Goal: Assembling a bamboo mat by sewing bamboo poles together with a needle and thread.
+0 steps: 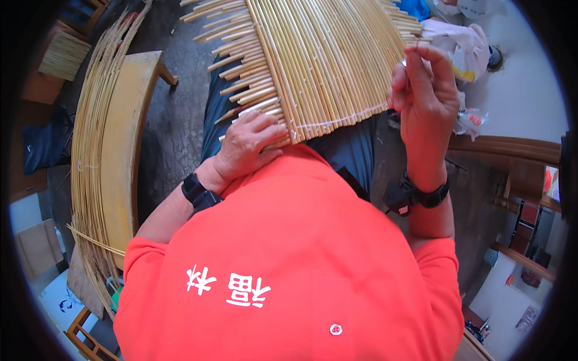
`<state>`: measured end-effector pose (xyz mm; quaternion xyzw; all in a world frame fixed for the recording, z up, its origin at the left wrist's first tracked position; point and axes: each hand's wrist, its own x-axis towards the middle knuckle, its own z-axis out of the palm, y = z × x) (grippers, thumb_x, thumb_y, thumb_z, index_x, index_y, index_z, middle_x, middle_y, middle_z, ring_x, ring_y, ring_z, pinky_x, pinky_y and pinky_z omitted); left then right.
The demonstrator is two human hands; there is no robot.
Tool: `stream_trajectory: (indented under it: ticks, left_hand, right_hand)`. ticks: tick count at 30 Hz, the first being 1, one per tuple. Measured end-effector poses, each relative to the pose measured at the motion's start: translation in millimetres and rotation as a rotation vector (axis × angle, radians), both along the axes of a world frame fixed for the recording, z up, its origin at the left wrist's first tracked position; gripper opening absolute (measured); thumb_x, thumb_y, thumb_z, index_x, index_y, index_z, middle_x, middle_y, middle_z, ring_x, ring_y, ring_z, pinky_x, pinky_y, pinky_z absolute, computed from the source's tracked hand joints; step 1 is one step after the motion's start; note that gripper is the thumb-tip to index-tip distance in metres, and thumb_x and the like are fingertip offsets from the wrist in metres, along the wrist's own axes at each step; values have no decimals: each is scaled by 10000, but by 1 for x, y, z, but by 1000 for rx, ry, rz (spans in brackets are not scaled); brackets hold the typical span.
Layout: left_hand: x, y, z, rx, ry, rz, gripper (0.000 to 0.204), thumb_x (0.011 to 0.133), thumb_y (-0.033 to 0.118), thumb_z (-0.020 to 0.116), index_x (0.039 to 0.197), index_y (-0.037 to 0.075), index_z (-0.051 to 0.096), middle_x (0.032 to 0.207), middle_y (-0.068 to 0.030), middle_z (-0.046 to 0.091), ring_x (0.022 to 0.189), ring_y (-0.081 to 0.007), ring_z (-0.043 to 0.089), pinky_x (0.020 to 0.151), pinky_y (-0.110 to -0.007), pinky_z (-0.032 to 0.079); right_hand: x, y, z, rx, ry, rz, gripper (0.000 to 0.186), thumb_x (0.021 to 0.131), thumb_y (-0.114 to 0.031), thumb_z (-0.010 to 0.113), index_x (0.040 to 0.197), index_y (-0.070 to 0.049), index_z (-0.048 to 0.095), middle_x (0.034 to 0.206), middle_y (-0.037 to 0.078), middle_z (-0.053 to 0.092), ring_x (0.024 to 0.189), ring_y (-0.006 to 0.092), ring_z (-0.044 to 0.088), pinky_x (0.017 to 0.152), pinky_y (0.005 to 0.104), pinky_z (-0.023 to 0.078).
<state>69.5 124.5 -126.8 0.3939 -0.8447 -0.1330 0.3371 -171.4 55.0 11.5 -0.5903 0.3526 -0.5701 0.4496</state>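
A mat of pale yellow reed stalks [328, 60], laid side by side, covers my lap. A light cord [340, 122] runs across the stalks along the near edge. My left hand [253, 137] grips the mat's near left corner, its fingers bent over the uneven stalk ends [245, 75]. Raised beside the mat's right edge, my right hand [428, 90] is closed in a pinch, thumb against fingertips. A small shiny bit shows by its fingers, but what it holds is too small to make out.
On the left, a long wooden bench [123, 126] carries a bundle of long thin stalks [90, 162]. White plastic bags [460, 45] lie at the upper right beyond my right hand. Wooden furniture [512, 147] stands at the right.
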Motion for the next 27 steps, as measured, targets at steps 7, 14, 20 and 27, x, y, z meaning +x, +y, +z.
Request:
stream_trajectory:
  ticks: [7, 14, 20, 27]
  left_hand:
    - [2, 1, 3, 7, 9, 8, 472, 625, 146, 764, 1079, 157, 635, 937, -39, 557, 865, -249, 550, 772, -377, 465]
    - [3, 1, -1, -9, 23, 2, 464, 618, 141, 768, 1066, 142, 643, 927, -40, 567, 832, -243, 554, 764, -371, 459]
    - [3, 1, -2, -72, 42, 8, 445, 617, 136, 785, 1041, 109, 653, 932, -46, 575, 794, -238, 535, 718, -350, 466]
    - [3, 1, -4, -48, 31, 21, 369, 643, 178, 764, 995, 135, 660, 914, -27, 570, 806, -222, 546, 732, -360, 456]
  right_hand:
    - [-11, 2, 6, -29, -111, -35, 93, 958, -99, 537, 1026, -49, 576, 666, 27, 565, 451, 45, 426, 427, 179, 339]
    - [-3, 6, -4, 97, 71, 35, 91, 951, -84, 535, 1018, -61, 591, 668, 12, 566, 466, 25, 416, 427, 174, 328]
    - [15, 15, -41, 7, 709, 348, 69, 856, -99, 607, 831, -38, 629, 607, 66, 581, 501, 166, 557, 468, 275, 431]
    - [22, 21, -73, -233, 991, 403, 100, 780, -108, 596, 732, -21, 584, 653, 180, 595, 628, 364, 616, 559, 421, 505]
